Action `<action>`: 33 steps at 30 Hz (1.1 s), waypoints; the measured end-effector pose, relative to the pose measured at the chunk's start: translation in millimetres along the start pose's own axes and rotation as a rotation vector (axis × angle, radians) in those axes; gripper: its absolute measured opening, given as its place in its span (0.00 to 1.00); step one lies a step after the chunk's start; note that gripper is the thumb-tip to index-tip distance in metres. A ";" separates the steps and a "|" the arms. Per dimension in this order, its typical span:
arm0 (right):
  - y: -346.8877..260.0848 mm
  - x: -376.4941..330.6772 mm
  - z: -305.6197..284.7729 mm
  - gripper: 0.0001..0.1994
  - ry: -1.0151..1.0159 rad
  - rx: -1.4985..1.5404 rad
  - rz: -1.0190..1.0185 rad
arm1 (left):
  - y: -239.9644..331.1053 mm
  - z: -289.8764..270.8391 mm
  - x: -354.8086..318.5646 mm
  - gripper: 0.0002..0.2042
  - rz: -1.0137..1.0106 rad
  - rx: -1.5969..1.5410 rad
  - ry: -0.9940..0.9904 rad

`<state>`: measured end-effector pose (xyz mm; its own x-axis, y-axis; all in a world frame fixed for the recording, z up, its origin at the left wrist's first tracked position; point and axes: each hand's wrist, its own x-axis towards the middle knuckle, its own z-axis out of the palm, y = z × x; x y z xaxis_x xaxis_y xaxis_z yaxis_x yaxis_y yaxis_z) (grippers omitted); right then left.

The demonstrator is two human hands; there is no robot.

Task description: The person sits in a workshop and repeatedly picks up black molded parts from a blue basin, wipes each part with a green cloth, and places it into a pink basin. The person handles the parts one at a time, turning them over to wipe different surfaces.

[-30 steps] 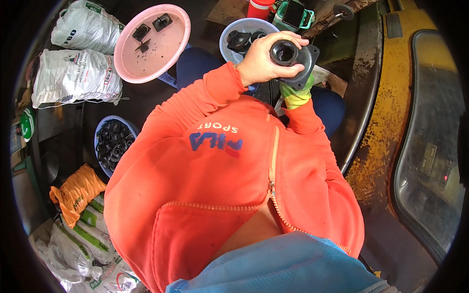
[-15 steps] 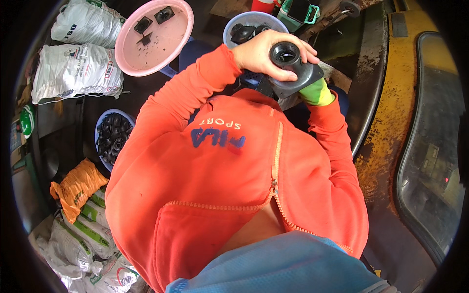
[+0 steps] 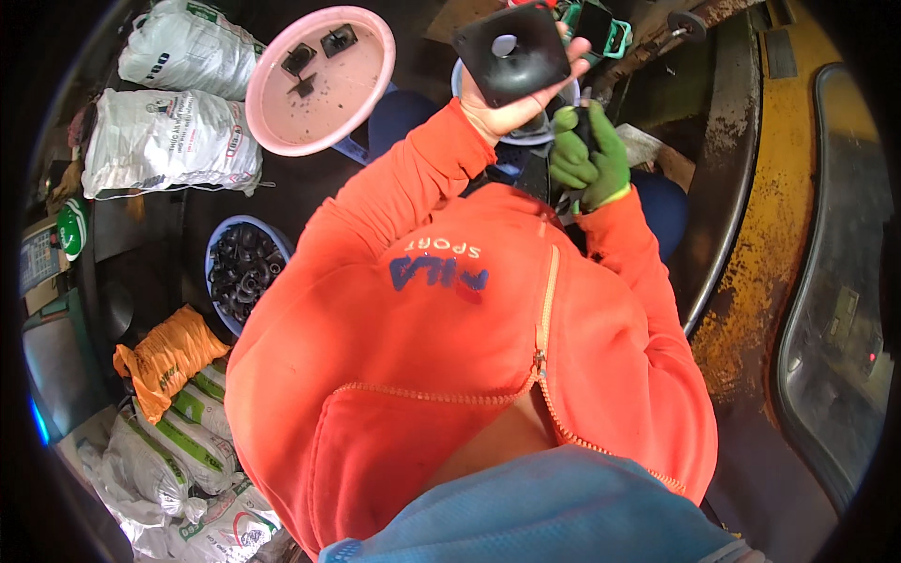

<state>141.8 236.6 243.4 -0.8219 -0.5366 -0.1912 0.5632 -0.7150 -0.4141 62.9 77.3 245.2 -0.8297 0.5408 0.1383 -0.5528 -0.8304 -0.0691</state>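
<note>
My bare left hand (image 3: 502, 117) supports a black moulded part with a square flat base (image 3: 514, 58). The base faces up and shows a pale round opening in its middle. Fingers stick out past its right edge, while the palm lies under it. Just right of and below the part is my right hand (image 3: 596, 155), in a green glove, with fingers bent round a thin dark tool-like piece whose kind I cannot make out. Behind my hands, a light blue basket (image 3: 457, 80) is mostly hidden.
A pink basin (image 3: 324, 127) at the upper left holds several black pieces. Below it stands a blue basket (image 3: 214, 298) full of small black parts. White sacks (image 3: 178, 141) and an orange bag (image 3: 169, 357) line the left. A rusty yellow machine panel (image 3: 751, 272) rises at the right.
The black part has turned over, from its round collar facing up to its flat base facing up. My left hand rose with it; my right hand came away and now shows below it.
</note>
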 end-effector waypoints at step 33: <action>-30.7 -2.5 -14.8 0.13 0.285 -1.665 -0.685 | 10.8 -10.9 -26.4 0.31 -0.162 0.669 0.399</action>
<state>125.2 266.5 243.4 -0.9337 -0.1618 0.3194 -0.3571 0.4861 -0.7976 77.9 55.5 230.1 -0.7781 0.5636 -0.2773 -0.6100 -0.5728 0.5476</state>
